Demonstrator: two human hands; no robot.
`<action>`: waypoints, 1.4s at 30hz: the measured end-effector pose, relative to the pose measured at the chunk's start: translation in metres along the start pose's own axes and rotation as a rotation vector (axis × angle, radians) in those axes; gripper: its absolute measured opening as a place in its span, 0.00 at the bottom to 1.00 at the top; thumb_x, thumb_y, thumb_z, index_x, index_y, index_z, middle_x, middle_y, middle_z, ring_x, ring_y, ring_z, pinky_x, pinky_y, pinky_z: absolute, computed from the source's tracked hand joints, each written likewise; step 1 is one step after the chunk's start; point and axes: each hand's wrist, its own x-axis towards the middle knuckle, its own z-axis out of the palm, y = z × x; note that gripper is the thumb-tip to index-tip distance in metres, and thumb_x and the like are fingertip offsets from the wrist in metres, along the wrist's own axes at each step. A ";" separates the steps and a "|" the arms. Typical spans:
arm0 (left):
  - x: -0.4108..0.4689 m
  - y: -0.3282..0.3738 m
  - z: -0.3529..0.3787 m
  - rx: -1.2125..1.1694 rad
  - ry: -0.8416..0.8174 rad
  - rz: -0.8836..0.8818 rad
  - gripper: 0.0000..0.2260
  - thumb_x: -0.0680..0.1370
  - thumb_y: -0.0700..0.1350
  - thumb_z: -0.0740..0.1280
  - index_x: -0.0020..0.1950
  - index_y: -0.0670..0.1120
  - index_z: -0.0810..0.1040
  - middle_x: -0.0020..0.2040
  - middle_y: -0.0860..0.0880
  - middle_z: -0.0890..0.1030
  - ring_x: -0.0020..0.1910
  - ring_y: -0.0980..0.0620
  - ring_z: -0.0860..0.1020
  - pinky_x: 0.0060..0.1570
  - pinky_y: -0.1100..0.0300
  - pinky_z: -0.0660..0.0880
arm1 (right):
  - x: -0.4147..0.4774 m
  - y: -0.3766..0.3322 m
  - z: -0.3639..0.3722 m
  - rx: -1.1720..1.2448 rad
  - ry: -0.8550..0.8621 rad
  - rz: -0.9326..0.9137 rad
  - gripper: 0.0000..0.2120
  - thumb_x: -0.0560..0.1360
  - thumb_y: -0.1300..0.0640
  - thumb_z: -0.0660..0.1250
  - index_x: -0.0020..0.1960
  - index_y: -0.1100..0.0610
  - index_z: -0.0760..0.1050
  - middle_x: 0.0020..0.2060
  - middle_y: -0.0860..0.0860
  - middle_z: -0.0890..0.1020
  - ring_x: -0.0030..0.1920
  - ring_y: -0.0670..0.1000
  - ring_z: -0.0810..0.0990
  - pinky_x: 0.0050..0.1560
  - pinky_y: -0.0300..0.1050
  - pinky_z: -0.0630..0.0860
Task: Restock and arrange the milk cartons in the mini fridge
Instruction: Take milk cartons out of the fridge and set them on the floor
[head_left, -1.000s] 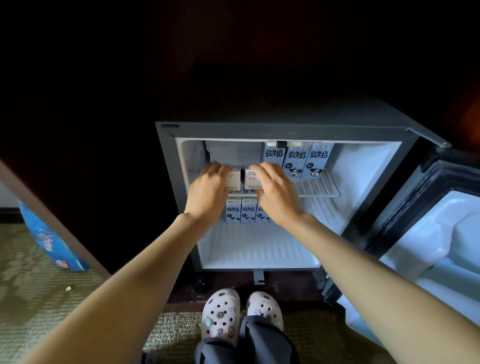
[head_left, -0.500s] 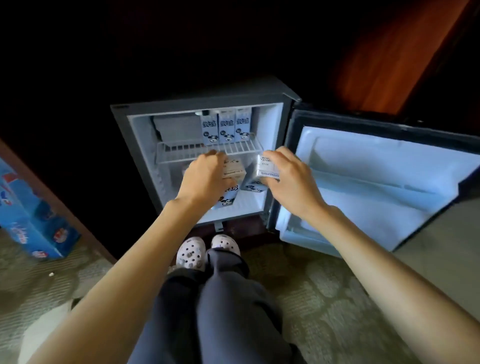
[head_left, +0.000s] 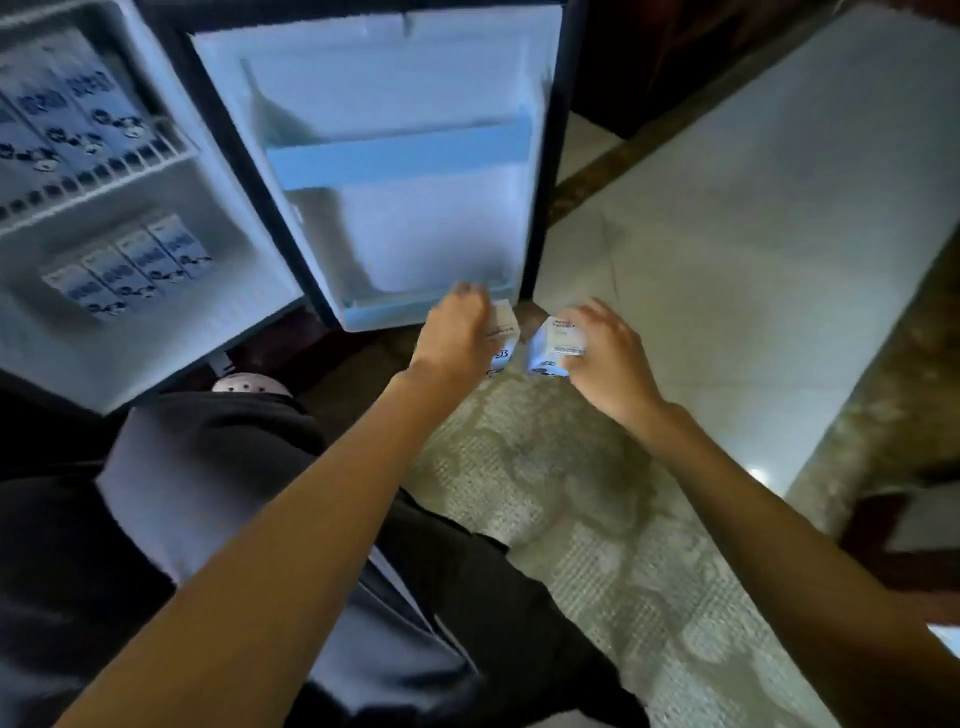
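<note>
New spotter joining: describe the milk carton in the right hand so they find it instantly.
Find the open fridge door, then look just below its bottom edge, above the patterned carpet. Of the two small milk cartons held there, it is the right carton, gripped by the right hand, not the left carton under the left hand.

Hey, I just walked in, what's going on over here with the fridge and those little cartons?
A person is at the open mini fridge. The left hand grips one milk carton and the right hand holds a second carton, both low by the bottom of the open door, outside the fridge. Inside, upper cartons stand on the wire shelf, and a lower row sits on the fridge floor.
</note>
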 end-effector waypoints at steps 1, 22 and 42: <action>0.000 0.008 0.018 -0.002 -0.047 0.005 0.17 0.76 0.39 0.66 0.63 0.37 0.68 0.62 0.39 0.71 0.59 0.40 0.73 0.55 0.53 0.69 | -0.009 0.020 0.007 -0.005 -0.015 0.051 0.22 0.70 0.69 0.65 0.63 0.60 0.72 0.59 0.57 0.74 0.60 0.58 0.73 0.56 0.46 0.69; -0.027 0.008 0.179 0.173 -0.453 0.047 0.23 0.74 0.32 0.67 0.67 0.40 0.62 0.65 0.41 0.68 0.59 0.45 0.74 0.54 0.56 0.76 | -0.105 0.161 0.184 0.047 -0.422 0.502 0.26 0.73 0.71 0.62 0.69 0.63 0.62 0.65 0.60 0.70 0.65 0.57 0.68 0.59 0.46 0.71; 0.000 0.037 0.170 0.063 -0.357 0.186 0.16 0.77 0.34 0.62 0.65 0.42 0.69 0.59 0.42 0.71 0.47 0.48 0.76 0.51 0.57 0.78 | -0.052 0.128 0.109 0.420 -0.329 0.235 0.19 0.68 0.64 0.73 0.56 0.61 0.70 0.50 0.54 0.81 0.46 0.51 0.81 0.38 0.36 0.76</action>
